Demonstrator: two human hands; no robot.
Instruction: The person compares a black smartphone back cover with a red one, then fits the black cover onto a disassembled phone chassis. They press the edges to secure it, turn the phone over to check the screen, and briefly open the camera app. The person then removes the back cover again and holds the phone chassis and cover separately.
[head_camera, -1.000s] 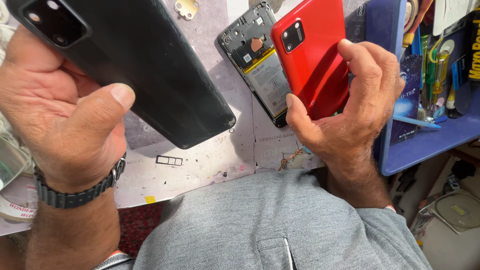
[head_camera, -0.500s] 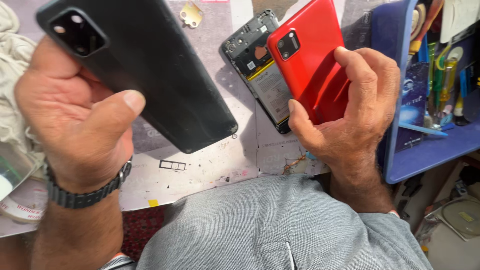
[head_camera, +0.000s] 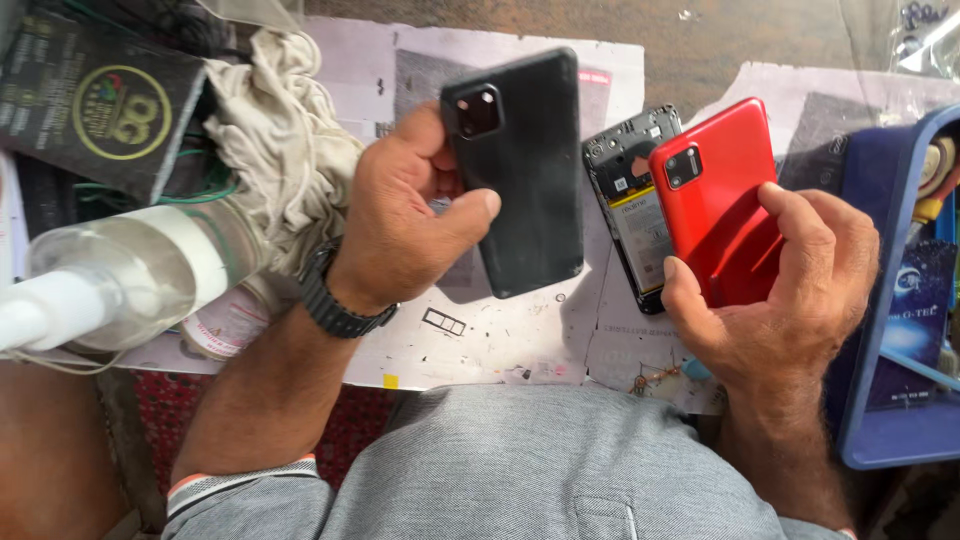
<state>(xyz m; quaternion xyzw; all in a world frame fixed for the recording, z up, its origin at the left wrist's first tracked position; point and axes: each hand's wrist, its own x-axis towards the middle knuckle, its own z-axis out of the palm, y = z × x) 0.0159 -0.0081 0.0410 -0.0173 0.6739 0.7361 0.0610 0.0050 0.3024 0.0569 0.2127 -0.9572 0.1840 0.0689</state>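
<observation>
A left hand (head_camera: 400, 225) pinches a black phone cover (head_camera: 520, 170) by its edge above the paper-covered bench (head_camera: 500, 335), while the right hand (head_camera: 790, 290) clamps a red cover (head_camera: 715, 195) over an opened phone (head_camera: 625, 205). Both covers look light, thin, slick and bendable, best held along the rims. The phone's lower half is hidden.

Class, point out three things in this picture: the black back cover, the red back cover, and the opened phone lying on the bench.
black back cover (head_camera: 525, 190), head view, middle of its panel
red back cover (head_camera: 715, 205), head view, upper panel
opened phone (head_camera: 628, 205), head view, exposed inside
</observation>
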